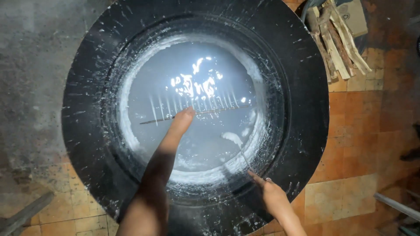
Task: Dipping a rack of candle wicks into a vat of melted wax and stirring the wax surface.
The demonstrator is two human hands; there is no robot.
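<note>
The left hand [183, 119] pinches a thin stick [197, 114] strung with white dripping wicks above the milky liquid [197, 148], the right hand [267, 189] closed on a thin rod [243, 158]; dipping looks midway, coats thin

You stand in a rough, wood-fired cooking workshop: a huge black vat [306, 109] of milky white liquid [197, 131] sits on a worn orange tile floor [358, 131], with split firewood [337, 39] stacked beside it
</note>
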